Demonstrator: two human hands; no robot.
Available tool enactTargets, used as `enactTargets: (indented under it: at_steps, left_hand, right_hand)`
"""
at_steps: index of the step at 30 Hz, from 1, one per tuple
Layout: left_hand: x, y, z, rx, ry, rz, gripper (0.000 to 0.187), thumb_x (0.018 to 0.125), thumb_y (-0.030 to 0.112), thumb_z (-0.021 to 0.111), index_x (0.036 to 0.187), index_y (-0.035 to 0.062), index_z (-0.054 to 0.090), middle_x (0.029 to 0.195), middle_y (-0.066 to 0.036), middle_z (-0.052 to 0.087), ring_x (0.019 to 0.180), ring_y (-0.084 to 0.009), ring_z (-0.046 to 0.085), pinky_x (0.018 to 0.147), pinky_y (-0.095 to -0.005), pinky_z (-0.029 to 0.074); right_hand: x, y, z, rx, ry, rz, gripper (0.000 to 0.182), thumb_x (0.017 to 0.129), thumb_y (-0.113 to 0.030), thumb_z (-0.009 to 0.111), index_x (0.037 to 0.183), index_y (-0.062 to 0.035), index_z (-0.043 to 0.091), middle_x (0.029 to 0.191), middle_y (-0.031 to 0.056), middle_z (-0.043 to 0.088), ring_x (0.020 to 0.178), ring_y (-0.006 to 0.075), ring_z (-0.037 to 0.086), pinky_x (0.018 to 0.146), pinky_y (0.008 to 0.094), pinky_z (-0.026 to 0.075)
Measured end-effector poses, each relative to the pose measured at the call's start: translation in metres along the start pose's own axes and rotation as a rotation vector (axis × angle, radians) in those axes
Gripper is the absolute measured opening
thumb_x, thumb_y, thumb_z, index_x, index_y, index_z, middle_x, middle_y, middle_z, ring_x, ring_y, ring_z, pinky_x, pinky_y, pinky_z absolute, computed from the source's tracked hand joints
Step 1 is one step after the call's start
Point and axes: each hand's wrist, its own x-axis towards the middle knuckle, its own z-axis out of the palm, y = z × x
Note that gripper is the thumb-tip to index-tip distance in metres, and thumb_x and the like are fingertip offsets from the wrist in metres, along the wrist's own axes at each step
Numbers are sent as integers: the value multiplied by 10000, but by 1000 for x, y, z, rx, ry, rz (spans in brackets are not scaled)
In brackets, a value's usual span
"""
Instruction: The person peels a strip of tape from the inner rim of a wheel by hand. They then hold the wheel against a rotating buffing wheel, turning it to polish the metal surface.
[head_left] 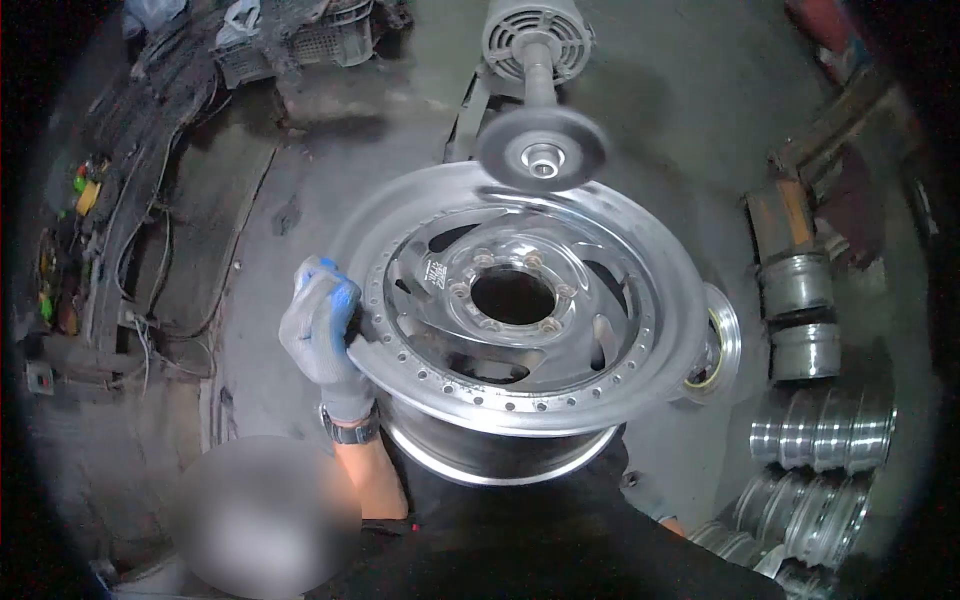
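Observation:
A large silver alloy wheel rim (610, 240) lies tilted in front of my body, its spoked face turned up with rivet holes around the edge. My left hand (325, 320), in a grey glove with blue patches, is closed at the rim's left edge, fingers curled beside the lip. A watch (350, 428) is on that wrist. My right hand is hidden behind the rim and my dark clothing. At the rim's far edge, a round buffing disc (500, 150) on a shaft overlaps it in this view.
A motor (540, 42) drives the shaft at the top. Several metal rims (825, 430) are stacked at the right, and another rim (722, 345) stands behind mine. Cables (160, 260) run along the left side, with a dark crate (330, 38) farther back.

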Motion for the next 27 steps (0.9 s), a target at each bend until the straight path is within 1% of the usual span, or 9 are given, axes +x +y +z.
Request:
enactTargets:
  at_steps: [7, 11, 13, 16, 18, 19, 22, 25, 27]
  left_hand:
    - [-1, -2, -3, 52, -38, 27, 200, 801, 81, 608, 670, -61, 559, 644, -107, 487, 675, -240, 431, 711, -403, 369]
    - [-2, 0, -4, 187, -63, 85, 284, 892, 161, 582, 697, -44, 558, 702, -89, 519, 697, -184, 440, 634, -354, 308]
    - [0, 3, -4, 4, -36, -8, 278, 897, 158, 592, 705, -43, 569, 712, -85, 534, 709, -180, 435, 638, -354, 304]
    - [0, -1, -4, 28, -25, 38, 223, 839, 90, 609, 681, -53, 545, 667, -99, 484, 698, -228, 429, 669, -378, 338]
    - [-2, 0, -2, 42, -7, 8, 230, 842, 97, 611, 680, -51, 542, 664, -98, 480, 695, -226, 420, 663, -377, 334]
    - [-2, 1, -1, 49, 11, -20, 236, 844, 103, 614, 679, -49, 539, 661, -96, 476, 692, -223, 412, 657, -375, 329]
    - [0, -3, -3, 17, -36, 80, 238, 854, 101, 605, 675, -38, 531, 649, -80, 467, 684, -213, 405, 645, -381, 324]
    - [-2, -1, -1, -29, -7, 33, 239, 867, 94, 594, 673, -32, 533, 640, -65, 456, 681, -201, 406, 629, -378, 315]
    - [-3, 5, 0, -22, 5, 14, 241, 869, 92, 591, 670, -33, 537, 639, -62, 457, 679, -194, 409, 626, -371, 311]
  right_hand:
    - [-27, 18, 37, 37, -72, 83, 299, 978, -266, 717, 1117, -1, 708, 988, 91, 705, 883, 221, 663, 810, 383, 535]
    - [-10, 12, 19, 5, -40, 77, 345, 988, -285, 708, 1174, 5, 707, 1056, 120, 725, 958, 253, 685, 864, 395, 541]
    - [12, -6, -13, -56, 79, 20, 369, 993, -295, 703, 1203, 9, 706, 1090, 135, 735, 995, 269, 696, 891, 401, 543]
    - [67, -98, -83, -66, 462, -209, 405, 1001, -309, 696, 1245, 14, 705, 1141, 157, 750, 1051, 293, 713, 931, 409, 547]
    - [52, -239, -108, 409, 506, -475, 488, 1050, -230, 628, 1479, -5, 579, 1476, 133, 617, 1246, 225, 639, 1081, 356, 498]
    - [81, -255, -123, 597, 473, -601, 429, 1038, -237, 647, 1385, 15, 644, 1432, 133, 631, 1302, 237, 589, 1120, 370, 442]
    - [141, -335, -137, 381, 677, -1071, 390, 1029, -186, 640, 1371, 1, 661, 1387, 106, 671, 1207, 224, 649, 1050, 361, 512]
    - [182, -390, -114, 513, 638, -1116, 313, 1078, -225, 579, 1253, 1, 706, 1236, 168, 725, 1166, 275, 672, 1007, 371, 532]
    - [198, -401, -115, 1221, -120, -1115, 361, 1119, -286, 501, 1044, 6, 700, 959, 197, 728, 1001, 316, 700, 928, 382, 554]
